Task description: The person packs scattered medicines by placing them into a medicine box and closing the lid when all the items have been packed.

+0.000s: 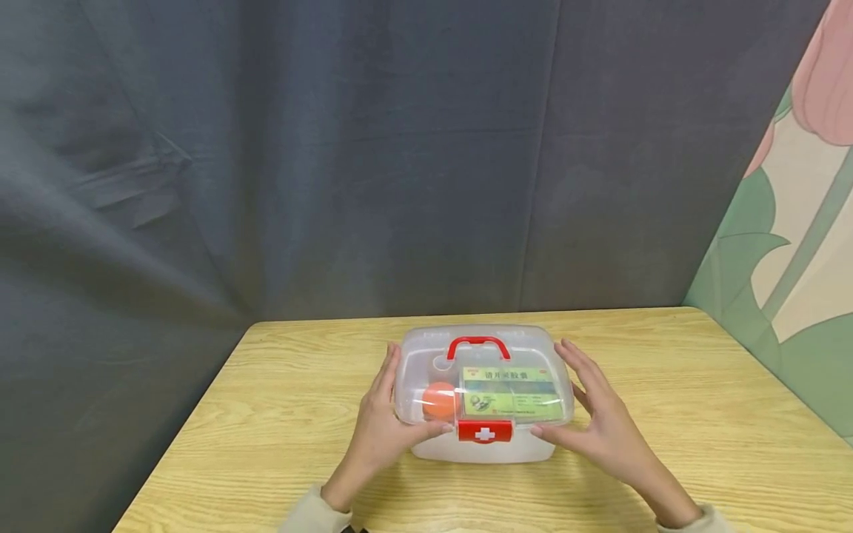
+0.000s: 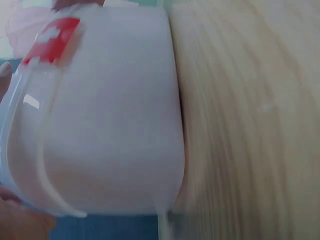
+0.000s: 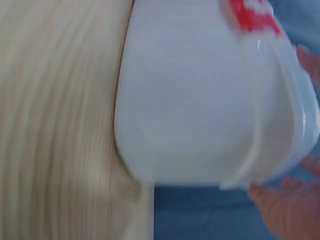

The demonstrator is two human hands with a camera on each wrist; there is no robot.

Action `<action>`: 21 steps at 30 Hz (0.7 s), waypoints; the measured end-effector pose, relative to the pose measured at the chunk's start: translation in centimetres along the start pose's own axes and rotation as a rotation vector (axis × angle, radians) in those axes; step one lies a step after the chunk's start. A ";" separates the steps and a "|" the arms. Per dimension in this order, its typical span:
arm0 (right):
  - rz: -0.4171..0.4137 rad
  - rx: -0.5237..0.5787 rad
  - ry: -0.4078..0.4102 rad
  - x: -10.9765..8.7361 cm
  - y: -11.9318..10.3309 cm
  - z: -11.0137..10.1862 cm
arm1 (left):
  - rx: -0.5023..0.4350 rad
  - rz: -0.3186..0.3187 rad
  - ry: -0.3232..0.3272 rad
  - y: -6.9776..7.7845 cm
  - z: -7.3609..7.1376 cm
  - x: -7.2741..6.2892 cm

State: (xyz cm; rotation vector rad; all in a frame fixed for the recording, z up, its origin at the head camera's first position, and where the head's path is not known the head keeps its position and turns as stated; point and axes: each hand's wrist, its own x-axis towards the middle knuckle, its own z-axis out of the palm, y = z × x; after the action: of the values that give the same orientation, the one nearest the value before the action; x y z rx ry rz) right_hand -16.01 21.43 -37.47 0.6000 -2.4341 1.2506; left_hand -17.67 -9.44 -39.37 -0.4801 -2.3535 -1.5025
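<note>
A first-aid box [image 1: 429, 448] with a see-through lid and a whitish body rests on the wooden table. It has a red carrying handle [image 1: 477, 340] on top and a red latch [image 1: 485, 431] with a white cross at the front. Through the lid show a green medicine carton [image 1: 513, 392] and a round orange item [image 1: 440, 401]. My left hand [image 1: 383, 426] holds the left side, thumb along the front edge near the latch. On the opposite side my right hand [image 1: 603, 422] grips likewise, its thumb right of the latch. Both wrist views show the body's plain front wall.
The wooden table [image 1: 280, 414] extends on both sides of the box. Behind its far edge hangs a dark grey curtain [image 1: 400, 163]. At the right stands a wall with a flower pattern [image 1: 800, 259].
</note>
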 end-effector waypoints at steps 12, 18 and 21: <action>0.030 -0.138 0.090 -0.5 -2.1 3.1 | 0.076 0.005 -0.005 1.2 0.8 -0.3; 0.051 -0.145 0.116 -1.0 -2.0 3.8 | 0.088 0.011 -0.005 1.0 0.8 -0.6; 0.057 -0.148 0.131 -1.3 -2.1 4.0 | 0.087 0.021 0.004 1.0 1.0 -0.9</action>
State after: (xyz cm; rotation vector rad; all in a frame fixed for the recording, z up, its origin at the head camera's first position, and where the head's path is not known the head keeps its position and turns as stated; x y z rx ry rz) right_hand -14.25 17.30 -38.95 0.3974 -2.4220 1.0830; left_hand -16.47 -8.27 -39.37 -0.4788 -2.3915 -1.3845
